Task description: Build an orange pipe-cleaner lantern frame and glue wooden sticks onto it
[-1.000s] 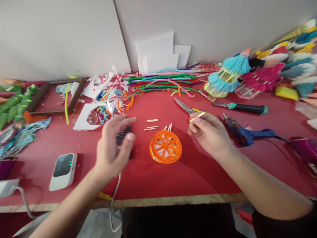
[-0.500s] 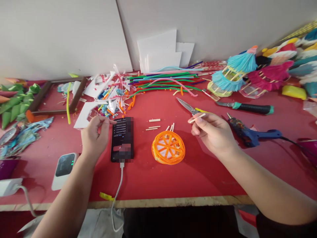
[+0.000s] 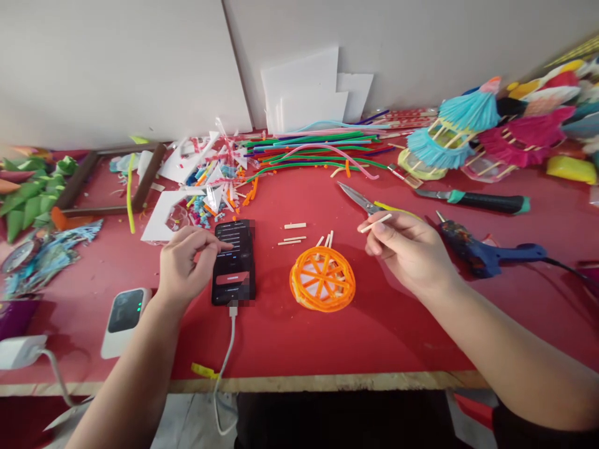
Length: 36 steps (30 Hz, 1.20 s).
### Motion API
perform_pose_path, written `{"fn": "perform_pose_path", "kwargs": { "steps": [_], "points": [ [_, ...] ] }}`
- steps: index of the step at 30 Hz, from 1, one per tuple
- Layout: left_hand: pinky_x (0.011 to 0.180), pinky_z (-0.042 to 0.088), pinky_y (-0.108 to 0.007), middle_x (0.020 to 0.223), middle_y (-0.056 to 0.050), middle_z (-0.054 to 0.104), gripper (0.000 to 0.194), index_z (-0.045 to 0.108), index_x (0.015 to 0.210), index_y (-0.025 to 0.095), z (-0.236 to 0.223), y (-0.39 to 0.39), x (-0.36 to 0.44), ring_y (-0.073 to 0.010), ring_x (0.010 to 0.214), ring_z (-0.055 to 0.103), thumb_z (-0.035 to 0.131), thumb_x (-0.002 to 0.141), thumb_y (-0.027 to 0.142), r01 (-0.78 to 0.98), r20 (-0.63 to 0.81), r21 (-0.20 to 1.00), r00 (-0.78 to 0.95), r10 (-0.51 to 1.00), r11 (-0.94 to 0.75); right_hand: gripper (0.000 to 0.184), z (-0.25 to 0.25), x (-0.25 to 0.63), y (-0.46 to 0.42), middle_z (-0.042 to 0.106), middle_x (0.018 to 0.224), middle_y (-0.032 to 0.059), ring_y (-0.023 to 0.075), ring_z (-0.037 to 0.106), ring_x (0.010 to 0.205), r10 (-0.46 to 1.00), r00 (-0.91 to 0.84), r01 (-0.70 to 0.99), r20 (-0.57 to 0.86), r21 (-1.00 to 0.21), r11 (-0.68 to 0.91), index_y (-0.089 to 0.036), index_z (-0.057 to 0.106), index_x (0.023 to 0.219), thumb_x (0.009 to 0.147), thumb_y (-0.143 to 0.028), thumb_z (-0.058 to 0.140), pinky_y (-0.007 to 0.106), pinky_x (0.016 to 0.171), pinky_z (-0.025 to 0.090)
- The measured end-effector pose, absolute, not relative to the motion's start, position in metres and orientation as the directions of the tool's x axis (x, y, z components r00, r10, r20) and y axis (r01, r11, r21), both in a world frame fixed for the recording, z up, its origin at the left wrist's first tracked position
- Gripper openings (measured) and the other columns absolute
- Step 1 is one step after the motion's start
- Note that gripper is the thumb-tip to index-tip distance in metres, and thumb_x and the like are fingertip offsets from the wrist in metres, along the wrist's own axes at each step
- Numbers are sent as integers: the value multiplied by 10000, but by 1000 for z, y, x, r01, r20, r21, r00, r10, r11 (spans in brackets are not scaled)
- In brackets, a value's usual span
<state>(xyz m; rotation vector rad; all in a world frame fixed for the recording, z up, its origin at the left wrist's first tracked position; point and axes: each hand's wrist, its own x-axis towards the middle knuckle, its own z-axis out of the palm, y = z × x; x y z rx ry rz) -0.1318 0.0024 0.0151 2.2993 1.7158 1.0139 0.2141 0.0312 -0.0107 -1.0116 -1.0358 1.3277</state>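
My left hand point(image 3: 187, 265) reaches over the left side of a black phone point(image 3: 233, 268), its index finger stretched onto the screen and the other fingers loosely curled, holding nothing. A short wooden stick point(image 3: 375, 223) is pinched between the thumb and fingertips of my right hand point(image 3: 412, 249). Left of that hand lies a round orange pipe-cleaner piece point(image 3: 322, 279) with spokes across its top, flat on the red table. Several more cut sticks point(image 3: 294, 226) lie just beyond it. Scissors point(image 3: 358, 197) rest behind my right hand, their handles partly hidden by it.
A blue glue gun point(image 3: 486, 249) and a utility knife point(image 3: 477, 200) lie at right. Pipe cleaners point(image 3: 322, 146) and scraps point(image 3: 215, 181) spread along the back. Blue and pink ruffled models point(image 3: 449, 134) stand back right. A charging cable point(image 3: 229, 349) hangs over the front edge.
My left index finger has moved right and slightly down, farther over the phone screen. The right hand still holds the stick in much the same place. The view has shifted slightly.
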Motion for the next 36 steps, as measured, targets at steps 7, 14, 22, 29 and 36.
{"fn": "perform_pose_path", "kwargs": {
  "steps": [7, 14, 22, 29, 36],
  "points": [
    [695, 528, -312, 774, -21, 719, 251, 698, 727, 199, 13, 3, -131, -179, 751, 657, 511, 877, 125, 816, 466, 419, 184, 865, -399, 241, -10, 216, 32, 740, 776, -7, 66, 544, 483, 999, -34, -246, 16, -969, 7, -240, 738, 772, 691, -409, 890, 229, 467, 429],
    [751, 561, -329, 848, -19, 717, 245, 647, 744, 215, 9, 0, -131, -182, 827, 680, 483, 904, 129, 667, 480, 561, 221, 849, -490, 262, -8, 215, 31, 727, 764, -10, 58, 543, 490, 999, -31, -261, -7, -965, -15, -232, 733, 747, 678, -420, 902, 221, 487, 431],
    [723, 559, -318, 823, -39, 696, 256, 657, 729, 196, 7, 0, -126, -181, 805, 689, 479, 906, 149, 713, 476, 483, 274, 836, -508, 270, -7, 216, 30, 718, 760, -18, 60, 539, 491, 999, -36, -268, -11, -963, -20, -244, 732, 745, 664, -431, 910, 228, 493, 429],
    [767, 547, -324, 811, -31, 709, 295, 658, 694, 204, 8, 2, -133, -189, 832, 678, 469, 919, 182, 815, 472, 439, 149, 869, -378, 277, -6, 216, 30, 722, 765, -17, 66, 532, 492, 999, -31, -270, -12, -963, -20, -246, 721, 733, 658, -435, 909, 238, 487, 416],
    [797, 568, -334, 868, -45, 715, 241, 643, 698, 213, 12, 0, -134, -208, 902, 701, 488, 875, 158, 819, 466, 416, 181, 866, -395, 283, -8, 218, 31, 713, 755, -24, 75, 526, 492, 999, -40, -245, 20, -969, 9, -248, 704, 752, 692, -458, 885, 249, 475, 417]
  ]
}}
